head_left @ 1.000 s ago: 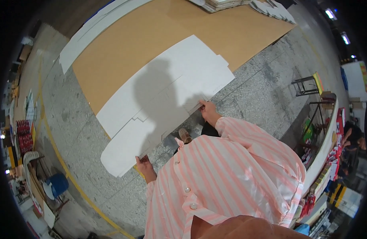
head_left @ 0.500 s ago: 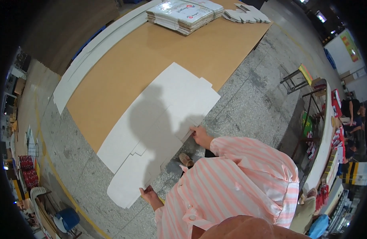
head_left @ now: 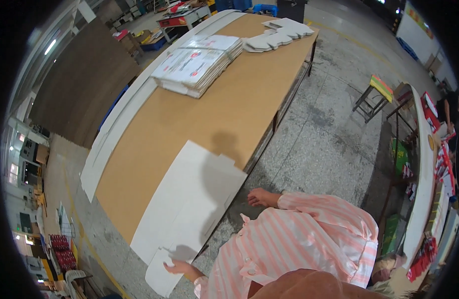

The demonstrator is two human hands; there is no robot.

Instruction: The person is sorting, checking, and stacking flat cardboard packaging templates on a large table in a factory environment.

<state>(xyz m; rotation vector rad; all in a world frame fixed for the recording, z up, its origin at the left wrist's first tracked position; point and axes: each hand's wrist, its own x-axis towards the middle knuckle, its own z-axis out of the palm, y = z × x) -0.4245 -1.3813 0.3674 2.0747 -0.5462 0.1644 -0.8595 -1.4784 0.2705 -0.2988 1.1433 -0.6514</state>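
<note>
Left hand (head_left: 177,267) lies open against the near end of the white sheet (head_left: 189,204) at lower left, overhanging the brown table (head_left: 224,119), right hand (head_left: 259,198) free beside its edge: unsupported overhang could sag and slide off.

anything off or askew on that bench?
The flat white carton blank lies skewed to the brown table, its near corners overhanging the table's front edge. The left hand is at its lower corner; the right hand is just off its right edge. The printed stack looks tidy.
</note>
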